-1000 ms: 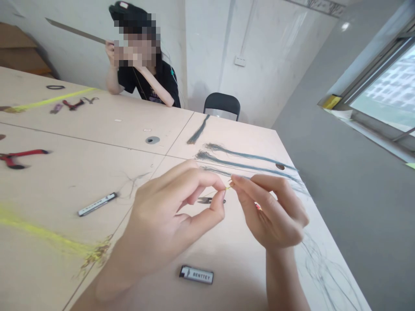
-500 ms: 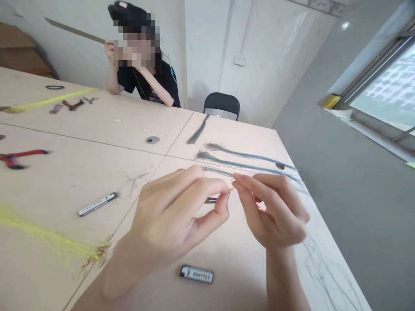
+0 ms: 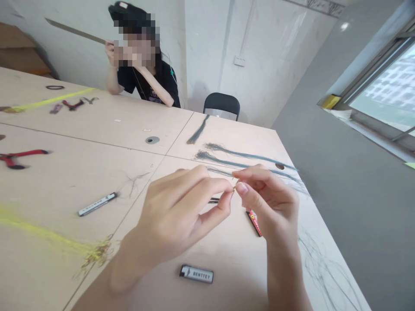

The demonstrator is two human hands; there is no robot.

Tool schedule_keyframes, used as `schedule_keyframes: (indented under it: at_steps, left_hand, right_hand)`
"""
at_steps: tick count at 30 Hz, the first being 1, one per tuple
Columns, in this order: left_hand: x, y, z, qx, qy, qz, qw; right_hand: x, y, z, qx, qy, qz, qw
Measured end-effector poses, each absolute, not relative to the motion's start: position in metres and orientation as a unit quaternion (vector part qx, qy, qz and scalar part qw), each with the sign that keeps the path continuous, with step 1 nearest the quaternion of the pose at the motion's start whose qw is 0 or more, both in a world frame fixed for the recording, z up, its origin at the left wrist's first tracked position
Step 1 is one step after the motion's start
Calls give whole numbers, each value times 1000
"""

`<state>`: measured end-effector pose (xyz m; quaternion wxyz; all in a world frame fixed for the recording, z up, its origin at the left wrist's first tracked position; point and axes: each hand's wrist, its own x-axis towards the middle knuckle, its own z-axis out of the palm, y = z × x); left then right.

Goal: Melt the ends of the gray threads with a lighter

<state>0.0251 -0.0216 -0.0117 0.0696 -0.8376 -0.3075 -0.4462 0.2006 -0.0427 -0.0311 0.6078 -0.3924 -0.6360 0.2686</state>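
While a tiny gold piece [image 3: 234, 188] sits at the fingertips, left hand [image 3: 181, 211] has index and thumb clamped on it; right hand [image 3: 274, 205] has index and thumb just beside it, slightly apart, can't tell if they grip it. Red-and-black lighter [image 3: 253, 223] lies just below the right fingers, BENTTEY lighter [image 3: 196, 274] nearer the wearer, 3 long blue strand bundles [image 3: 227, 162] beyond the fingertips.

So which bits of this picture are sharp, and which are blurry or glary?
In the head view, the nearest lighter is sharp enough to read; the near yellow threads are blurred; the window looks washed out; a small glare spot marks the grey wall; the golden piece at the left fingertips is too small to make out.
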Motion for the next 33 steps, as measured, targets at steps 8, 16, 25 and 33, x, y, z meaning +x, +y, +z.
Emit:
schedule_keyframes:
  at_steps: [8, 16, 25, 33]
  left_hand:
    - [23, -19, -22, -838, -305, -452, 33]
    - [22, -16, -17, -801, -372, -399, -248]
    - [24, -4, -24, -731, -434, -346, -396]
    - [21, 8, -19, -711, -400, -322, -480]
  right_hand:
    - [198, -37, -39, -388, -578, 327, 639]
    - [195, -38, -38, -412, -590, 312, 620]
    - [201, -35, -41, -465, -746, 91, 468]
    - [203, -31, -43, -453, -767, 108, 441]
